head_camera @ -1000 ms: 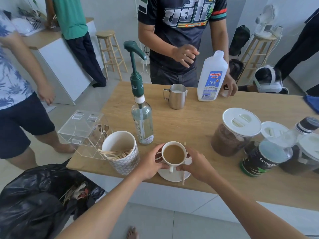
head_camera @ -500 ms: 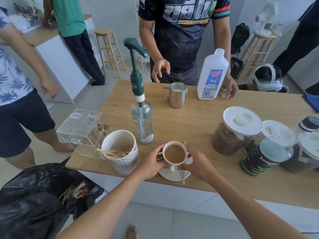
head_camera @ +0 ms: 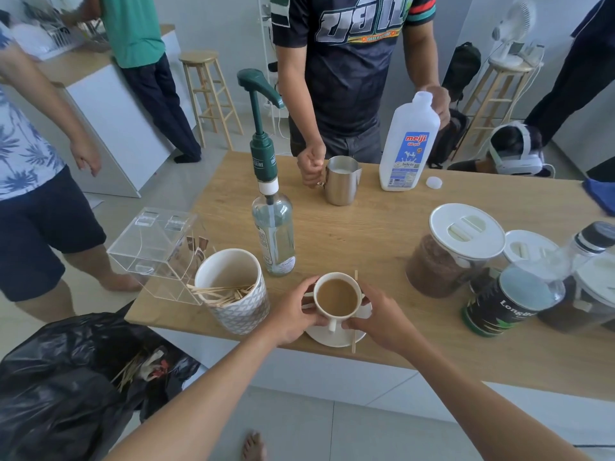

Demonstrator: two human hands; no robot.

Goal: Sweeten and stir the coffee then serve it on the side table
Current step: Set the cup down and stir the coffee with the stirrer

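A white cup of milky coffee (head_camera: 336, 298) stands on a white saucer (head_camera: 332, 338) near the front edge of the wooden table (head_camera: 382, 227). My left hand (head_camera: 293, 314) wraps the left side of the cup and saucer. My right hand (head_camera: 376, 314) grips the right side. A wooden stir stick (head_camera: 354, 341) lies across the saucer under my right fingers. A clear syrup bottle with a green pump (head_camera: 271, 207) stands just behind the cup.
A patterned cup of stir sticks (head_camera: 233, 291) and a clear acrylic box (head_camera: 156, 247) sit left. Jars and a dark tin (head_camera: 499, 311) crowd the right. A person across the table holds a steel pitcher (head_camera: 342, 179) and milk bottle (head_camera: 407, 144). A black rubbish bag (head_camera: 66, 387) lies below left.
My hands stay on the cup and saucer. The person opposite has brought one hand down onto the pitcher handle and moved the other to the top of the milk bottle.
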